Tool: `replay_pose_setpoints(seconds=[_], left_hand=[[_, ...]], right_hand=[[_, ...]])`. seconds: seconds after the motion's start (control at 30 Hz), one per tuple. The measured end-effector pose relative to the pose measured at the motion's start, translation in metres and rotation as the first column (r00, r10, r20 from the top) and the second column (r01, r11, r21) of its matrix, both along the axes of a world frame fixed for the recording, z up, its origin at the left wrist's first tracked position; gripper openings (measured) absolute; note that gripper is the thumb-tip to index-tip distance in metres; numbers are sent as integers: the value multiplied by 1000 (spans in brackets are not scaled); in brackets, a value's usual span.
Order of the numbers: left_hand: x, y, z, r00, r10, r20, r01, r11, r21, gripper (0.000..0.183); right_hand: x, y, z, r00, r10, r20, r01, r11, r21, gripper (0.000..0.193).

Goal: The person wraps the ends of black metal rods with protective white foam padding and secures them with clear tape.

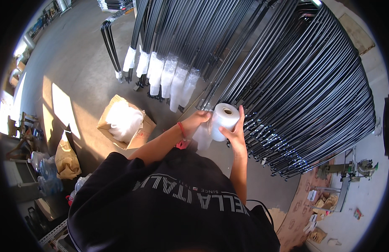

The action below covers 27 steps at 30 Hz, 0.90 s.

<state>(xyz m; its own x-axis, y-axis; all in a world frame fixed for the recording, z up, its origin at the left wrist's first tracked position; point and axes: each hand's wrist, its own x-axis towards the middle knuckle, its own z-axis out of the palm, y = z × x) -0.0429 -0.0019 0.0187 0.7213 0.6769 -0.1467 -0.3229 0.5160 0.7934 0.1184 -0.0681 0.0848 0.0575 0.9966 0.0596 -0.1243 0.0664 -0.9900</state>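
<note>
My right hand grips a roll of clear plastic stretch film, with the fingers along its far right side and the thumb across its front. The roll stands nearly upright, its cardboard core showing at the top. Just left of it, my left hand is closed on translucent white plastic, which hangs below the fingers toward my body. Ends of thin black rods reach down close beyond my left hand. Whether the plastic surrounds a rod end is hidden by my hand and the roll.
Many long black rods hang densely on the right. Another row ahead has ends covered in white plastic sleeves. An open cardboard box with white plastic sits on the floor to the left. A brown paper sack stands farther left.
</note>
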Motion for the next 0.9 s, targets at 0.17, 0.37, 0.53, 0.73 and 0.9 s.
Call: replay_pose_setpoints(seconds=[0.17, 0.37, 0.53, 0.73, 0.9], left_hand=[[2, 1, -1, 998, 32, -52, -30, 999, 44, 27], [1, 4, -8, 996, 36, -88, -22, 988, 153, 29], [3, 6, -21, 981, 74, -178, -27, 967, 252, 28], [6, -1, 5, 995, 48, -86, -37, 992, 123, 29], [8, -3, 15, 993, 50, -106, -22, 968, 250, 27]], right_hand=[[8, 4, -15, 994, -25, 110, 26, 1000, -8, 94], [-7, -7, -6, 749, -333, 572, 287, 942, 173, 89], [-12, -13, -1, 691, -398, 603, 445, 892, 79, 87], [0, -19, -17, 887, -356, 294, 360, 932, 41, 88], [4, -19, -29, 898, -356, 257, 340, 934, 106, 91]])
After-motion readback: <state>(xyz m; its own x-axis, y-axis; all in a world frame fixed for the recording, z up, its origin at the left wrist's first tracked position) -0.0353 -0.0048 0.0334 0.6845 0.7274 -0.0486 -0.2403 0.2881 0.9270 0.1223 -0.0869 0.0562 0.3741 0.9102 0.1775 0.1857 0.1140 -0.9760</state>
